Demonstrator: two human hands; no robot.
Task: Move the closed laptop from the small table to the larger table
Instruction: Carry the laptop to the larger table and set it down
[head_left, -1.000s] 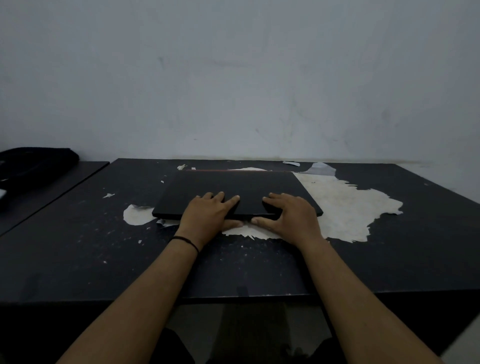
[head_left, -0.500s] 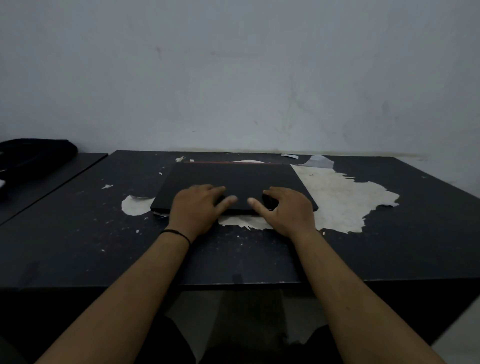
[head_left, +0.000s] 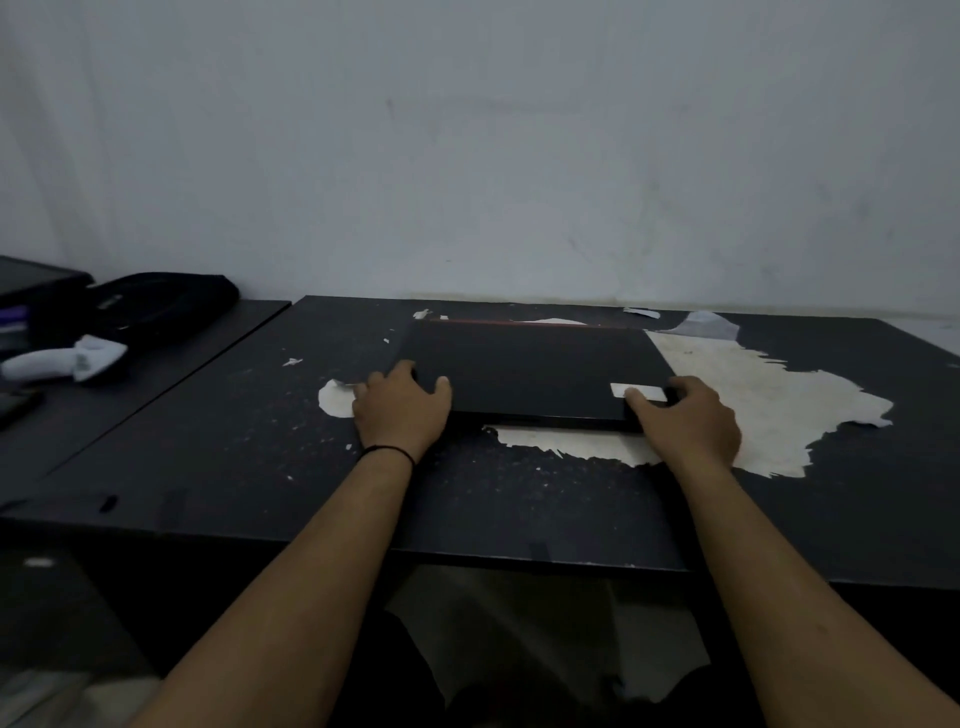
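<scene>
A closed black laptop (head_left: 524, 369) lies flat on the dark table (head_left: 218, 447) in front of me, over a patch of peeled white surface. My left hand (head_left: 400, 408) grips its front left corner, thumb on the lid. My right hand (head_left: 688, 415) grips the front right corner beside a small white sticker (head_left: 636, 391). A second dark table (head_left: 78, 415) adjoins on the left.
On the left table lie a black bag (head_left: 161, 306), a white controller-like object (head_left: 62, 361) and a dark box at the far edge. A pale wall stands right behind both tables. Torn surface scraps (head_left: 701, 325) lie near the back right.
Both hands slid apart from the middle of the laptop's front edge to its two front corners. The view shifted left, bringing more of the left table into sight.
</scene>
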